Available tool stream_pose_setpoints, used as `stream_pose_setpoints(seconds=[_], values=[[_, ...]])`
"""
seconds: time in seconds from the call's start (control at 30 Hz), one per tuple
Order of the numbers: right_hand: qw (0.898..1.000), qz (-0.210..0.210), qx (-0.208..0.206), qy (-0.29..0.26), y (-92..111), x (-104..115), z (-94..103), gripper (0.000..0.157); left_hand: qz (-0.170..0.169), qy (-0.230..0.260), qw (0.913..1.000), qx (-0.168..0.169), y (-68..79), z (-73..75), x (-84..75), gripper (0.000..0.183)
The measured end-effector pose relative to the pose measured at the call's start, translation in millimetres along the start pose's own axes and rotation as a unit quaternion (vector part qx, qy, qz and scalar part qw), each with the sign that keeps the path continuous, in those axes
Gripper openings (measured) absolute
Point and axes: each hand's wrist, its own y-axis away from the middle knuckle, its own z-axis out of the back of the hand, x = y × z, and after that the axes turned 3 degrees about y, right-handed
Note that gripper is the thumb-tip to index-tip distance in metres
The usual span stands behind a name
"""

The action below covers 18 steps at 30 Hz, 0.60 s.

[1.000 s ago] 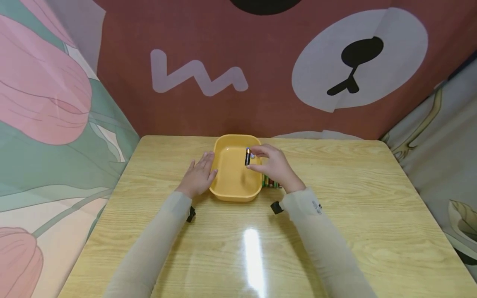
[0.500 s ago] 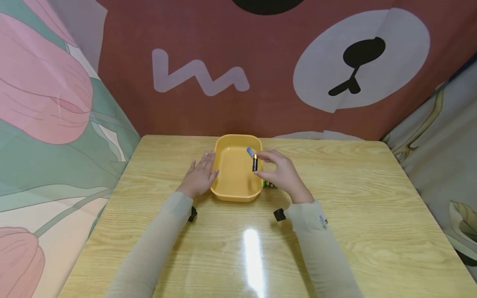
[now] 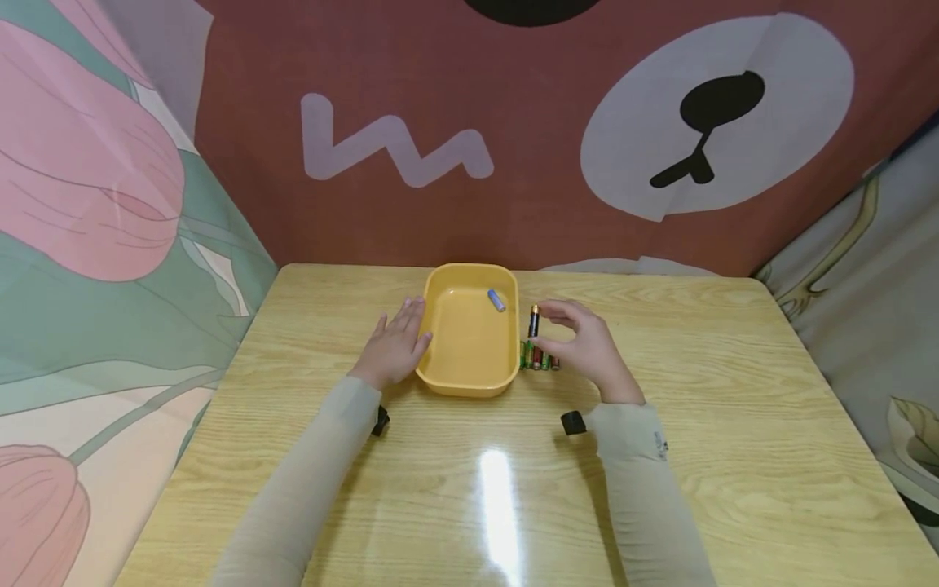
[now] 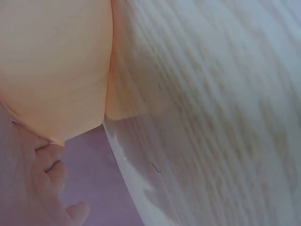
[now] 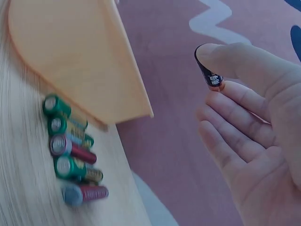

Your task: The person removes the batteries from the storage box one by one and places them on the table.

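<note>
My right hand (image 3: 587, 342) pinches a black battery with a copper-coloured end (image 3: 534, 321) between thumb and fingertips, just right of the yellow tray (image 3: 469, 388). In the right wrist view the same black battery (image 5: 209, 70) is held above the table. Several green and dark red batteries (image 5: 73, 149) lie in a row beside the tray's right wall, below that hand. A blue-purple battery (image 3: 496, 300) lies inside the tray near its back right corner. My left hand (image 3: 394, 346) rests with straight fingers against the tray's left side; its fingers (image 4: 55, 174) show beside the tray in the left wrist view.
The wooden table (image 3: 734, 424) runs back to a wall hanging with a bear print (image 3: 528, 187). Printed cloth (image 3: 95, 204) hangs along the left side, and another cloth (image 3: 880, 269) on the right. A small black wrist camera (image 3: 573, 422) sits under the right cuff.
My right hand has moved right with the black battery, from above the tray to over the row beside it. The blue-purple battery in the tray now shows fully. The left hand stays put.
</note>
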Motion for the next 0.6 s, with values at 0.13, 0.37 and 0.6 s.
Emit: stream_pose_setpoints(seconds=[0.13, 0.37, 0.6], values=[[1.0, -0.015, -0.001, 0.007, 3.8, -8.8, 6.3, 0.058, 0.001, 0.001, 1.0, 0.0, -0.2, 0.8, -0.7, 0.063], [0.999, -0.047, -0.001, 0.007, 11.6, -29.6, 11.2, 0.057, -0.003, 0.0, 1.0, 0.002, -0.6, 0.0, -0.1, 0.063], [0.997, -0.079, 0.006, 0.001, 18.7, -49.0, 13.4, 0.056, -0.002, 0.007, 1.0, -0.004, -1.4, -1.4, 0.4, 0.063]])
